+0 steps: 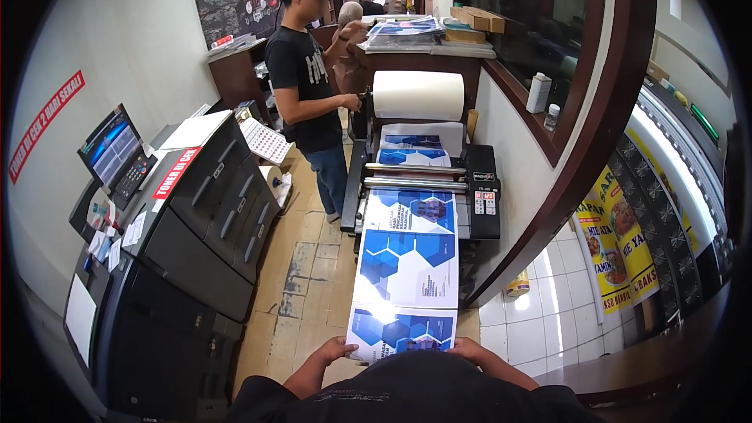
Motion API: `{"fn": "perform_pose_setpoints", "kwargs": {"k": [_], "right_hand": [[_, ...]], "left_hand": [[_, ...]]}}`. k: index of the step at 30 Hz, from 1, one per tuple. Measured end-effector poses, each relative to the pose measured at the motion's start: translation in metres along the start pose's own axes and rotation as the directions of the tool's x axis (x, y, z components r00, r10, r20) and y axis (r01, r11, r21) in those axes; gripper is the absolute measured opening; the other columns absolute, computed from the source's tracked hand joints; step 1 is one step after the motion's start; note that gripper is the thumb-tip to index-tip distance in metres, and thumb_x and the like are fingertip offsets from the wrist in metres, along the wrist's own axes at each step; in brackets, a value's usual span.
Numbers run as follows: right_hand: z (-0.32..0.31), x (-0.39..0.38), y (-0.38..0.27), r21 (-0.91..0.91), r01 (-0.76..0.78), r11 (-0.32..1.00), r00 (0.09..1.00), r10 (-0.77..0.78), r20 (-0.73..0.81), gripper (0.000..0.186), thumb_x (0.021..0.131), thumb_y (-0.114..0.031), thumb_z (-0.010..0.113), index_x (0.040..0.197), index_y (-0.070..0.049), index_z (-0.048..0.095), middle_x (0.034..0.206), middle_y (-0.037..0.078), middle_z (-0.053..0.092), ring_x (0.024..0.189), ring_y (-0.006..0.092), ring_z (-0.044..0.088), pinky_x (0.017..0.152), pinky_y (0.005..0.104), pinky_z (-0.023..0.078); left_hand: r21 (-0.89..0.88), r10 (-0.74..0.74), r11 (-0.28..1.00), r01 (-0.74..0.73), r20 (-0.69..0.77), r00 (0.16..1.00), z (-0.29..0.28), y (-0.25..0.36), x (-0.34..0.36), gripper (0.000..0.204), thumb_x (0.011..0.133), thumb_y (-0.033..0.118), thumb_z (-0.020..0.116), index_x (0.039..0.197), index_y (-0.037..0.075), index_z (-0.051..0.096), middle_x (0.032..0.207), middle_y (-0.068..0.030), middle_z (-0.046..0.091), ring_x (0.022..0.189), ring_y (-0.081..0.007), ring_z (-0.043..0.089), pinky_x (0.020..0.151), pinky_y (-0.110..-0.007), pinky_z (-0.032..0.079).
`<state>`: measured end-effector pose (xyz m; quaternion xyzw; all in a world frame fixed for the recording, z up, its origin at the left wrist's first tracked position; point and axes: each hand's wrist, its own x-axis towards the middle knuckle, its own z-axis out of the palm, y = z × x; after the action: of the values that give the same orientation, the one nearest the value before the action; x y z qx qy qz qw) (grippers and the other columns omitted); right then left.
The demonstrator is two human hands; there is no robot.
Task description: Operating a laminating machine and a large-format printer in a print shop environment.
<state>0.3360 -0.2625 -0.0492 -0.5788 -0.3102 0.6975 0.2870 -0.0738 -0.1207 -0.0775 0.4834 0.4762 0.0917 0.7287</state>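
A long glossy strip of printed sheets (403, 270) in white and blue hexagons stretches from a roll laminator (484, 223) toward my body. My left hand (337, 348) pinches the strip's near left edge. At the near right edge, my right hand (472, 350) grips the same strip, its fingers partly hidden beneath it. The sheets run back between the laminator's metal rollers (415, 176). Above the far side of the machine sits a wide roll of pale film (419, 95).
A person in a black cap (307, 78) stands left of the laminator, one hand near the film roll. A large dark printer (211, 204) lines the left side. Beyond a brown-framed partition (607, 102) on the right hang yellow printed banners (619, 235). Stacked prints (403, 27) lie on the far counter.
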Motion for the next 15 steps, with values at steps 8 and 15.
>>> {"fn": "perform_pose_setpoints", "kwargs": {"k": [8,15], "right_hand": [[0.004,-0.009,-0.013,-0.082,-0.021,0.996,0.998,0.016,-0.053,0.028,0.079,-0.015,0.064,0.104,-0.004,0.063,0.093,0.002,0.063,0.081,0.0144,0.056,0.074,0.029,0.044],[0.01,-0.008,-0.001,0.029,0.119,0.992,0.98,-0.113,-0.163,0.028,0.082,-0.018,0.063,0.106,-0.004,0.06,0.094,0.004,0.062,0.078,0.0138,0.056,0.07,0.0286,0.045]], "left_hand": [[-0.05,-0.007,0.999,0.009,0.044,0.999,0.0,0.006,-0.004,0.035,0.082,0.029,0.066,0.106,0.003,0.062,0.096,-0.0066,0.065,0.086,-0.0175,0.06,0.079,-0.032,0.046],[0.023,-0.008,1.0,0.008,-0.004,1.0,0.0,0.007,-0.002,0.031,0.084,0.028,0.064,0.107,0.006,0.062,0.095,-0.0027,0.065,0.084,-0.0137,0.058,0.078,-0.029,0.045]]}}
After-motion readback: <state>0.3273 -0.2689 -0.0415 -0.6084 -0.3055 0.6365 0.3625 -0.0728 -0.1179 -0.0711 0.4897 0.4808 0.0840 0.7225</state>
